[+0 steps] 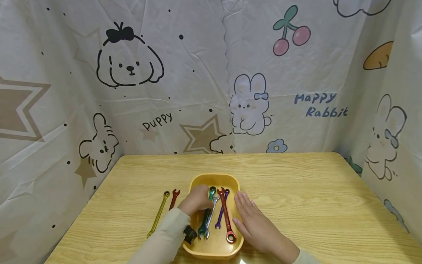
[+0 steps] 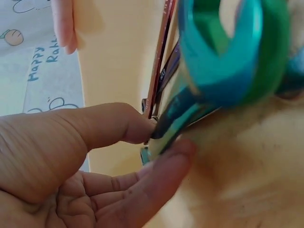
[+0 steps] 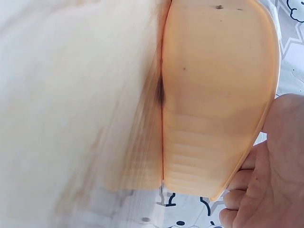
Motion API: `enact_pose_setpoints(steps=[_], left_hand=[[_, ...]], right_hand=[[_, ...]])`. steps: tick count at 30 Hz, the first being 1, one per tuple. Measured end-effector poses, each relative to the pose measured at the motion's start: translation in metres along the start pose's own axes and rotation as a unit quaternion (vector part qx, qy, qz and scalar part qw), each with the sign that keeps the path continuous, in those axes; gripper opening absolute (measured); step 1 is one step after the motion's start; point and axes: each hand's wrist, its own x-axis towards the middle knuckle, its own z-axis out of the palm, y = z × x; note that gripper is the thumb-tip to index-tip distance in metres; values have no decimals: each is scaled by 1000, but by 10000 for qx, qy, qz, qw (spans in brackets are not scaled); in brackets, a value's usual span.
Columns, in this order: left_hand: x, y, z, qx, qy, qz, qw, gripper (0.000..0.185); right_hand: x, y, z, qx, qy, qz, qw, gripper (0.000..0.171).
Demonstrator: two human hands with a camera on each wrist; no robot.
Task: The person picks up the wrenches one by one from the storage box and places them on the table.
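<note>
Over the left side of a yellow tray (image 1: 211, 253), my left hand (image 1: 197, 200) pinches a green wrench (image 1: 202, 229) between thumb and fingers. In the left wrist view the open jaw end of that green wrench (image 2: 221, 85) looms close and blurred. Beside it in the tray lie a silver wrench (image 1: 212, 212), a purple wrench (image 1: 221, 212) and a red wrench (image 1: 226, 216), the red one crossing the purple. My right hand (image 1: 255, 223) rests its straight fingers against the tray's right side; the right wrist view shows this hand (image 3: 275, 171) along the tray's outer wall (image 3: 218, 95).
Left of the tray on the wooden table (image 1: 296, 183) lie a yellow-green wrench (image 1: 159, 212) and another red wrench (image 1: 174, 198), partly hidden by the left arm. A small black object (image 1: 189, 234) sits at the left wrist. Printed cloth (image 1: 197, 91) surrounds the table's back and sides.
</note>
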Motion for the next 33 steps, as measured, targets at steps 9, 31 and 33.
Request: enact_pose_setpoints(steps=[9,31,33], left_hand=[[-2,-3,-7,-1013,-119,-33,9948,40],[-5,-9,-42,-3330,-375,-116,9421,15],[-7,-14,-46,-3381,-289,-133,9406,14]], right_hand=[[0,0,0,19,-55,25,10000,61],[1,1,2,59,-36,55,10000,60],[1,1,2,50,-18,32,10000,61]])
